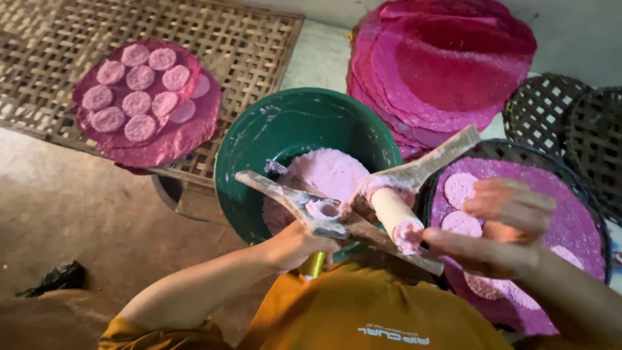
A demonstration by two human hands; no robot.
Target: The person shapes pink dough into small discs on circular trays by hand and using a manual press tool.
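I sit over a bare brown earthen floor, the round green plastic basin [259, 139] of pale pink dough before me. My left hand [295, 245] grips the hinged wooden press [353, 207] across its rim. My right hand [502, 227] hovers half open, empty, right of the basin over the dark woven tray [586, 188]. Left of the basin, a bamboo lattice mat [246, 39] holds dough discs

Dim, soft indoor light; right hand [502, 223] motion-blurred, edges perhaps slightly distorted.

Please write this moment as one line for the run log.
left hand: holds hinged wooden press | right hand: open beside press | round green plastic basin: pink dough | round woven tray: pink discs
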